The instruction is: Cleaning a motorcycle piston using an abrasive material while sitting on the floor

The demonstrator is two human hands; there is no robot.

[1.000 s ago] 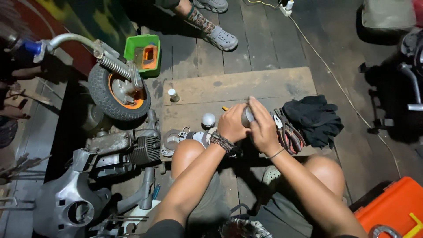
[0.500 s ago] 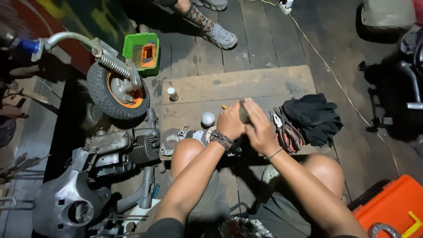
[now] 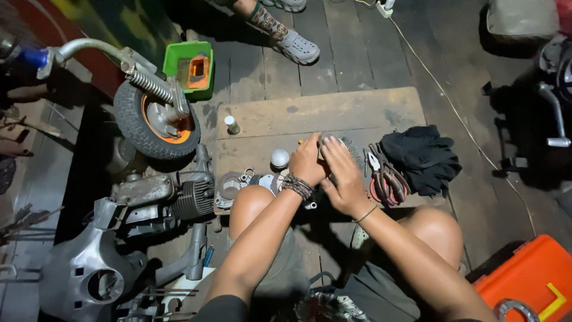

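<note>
**A:** How do the hands stand in this view?

**B:** Both forearms reach forward from the seated person's bare knees and meet over the wooden board. The left hand, with a beaded bracelet at the wrist, is curled shut around a small grey metal part. The right hand lies just beside it, fingers bent over the same part from the right. Only the top of the part shows between the fingers; its shape cannot be told.

**A:** What bounds the working area?

**B:** To the right, just beside the right hand, lie red-handled pliers and a black cloth, both on the board's right end. To the left, near the left hand, sit a white round knob and a flat metal gasket plate. A small white-capped bottle stands farther up the board. The far half of the board is bare. A thin cord runs diagonally across the floor beyond the cloth.

**A:** And the surface and room?

**B:** The board rests on a dark plank floor. At left stands a small wheel with an orange hub on a sprung fork, an engine block below it, and a grey body panel. A green tray sits above the wheel. Another person's shoe shows at the top, an orange case at lower right.
</note>
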